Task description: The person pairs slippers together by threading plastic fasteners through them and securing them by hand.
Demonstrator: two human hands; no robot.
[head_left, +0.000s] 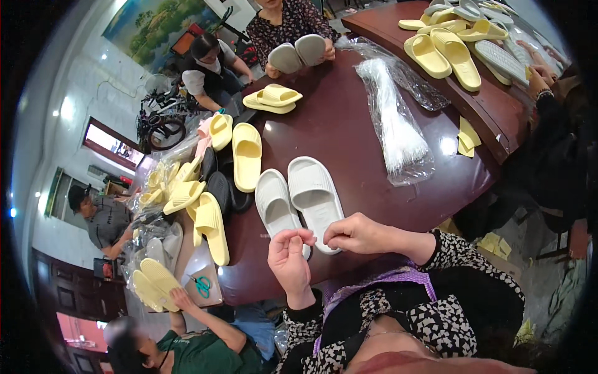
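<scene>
A pair of pale grey slide slippers lies side by side at the table's near edge, toes away from me: the left slipper [274, 201] and the right slipper [313, 190]. Just over their heel ends, my left hand [289, 262] is turned palm up with its fingers curled and the fingertips pinched. Close beside it, knuckles up, my right hand [356, 234] pinches thumb against forefinger. The fingertips of both hands nearly meet. Whatever they hold, if anything, is too small to make out.
Yellow slippers [247, 156] and black ones [218, 190] crowd the dark red table's [367, 137] left side. A plastic bag of thin white strands [392, 118] lies at right. Teal scissors [202, 287] rest near left. Several people handle slippers around the tables.
</scene>
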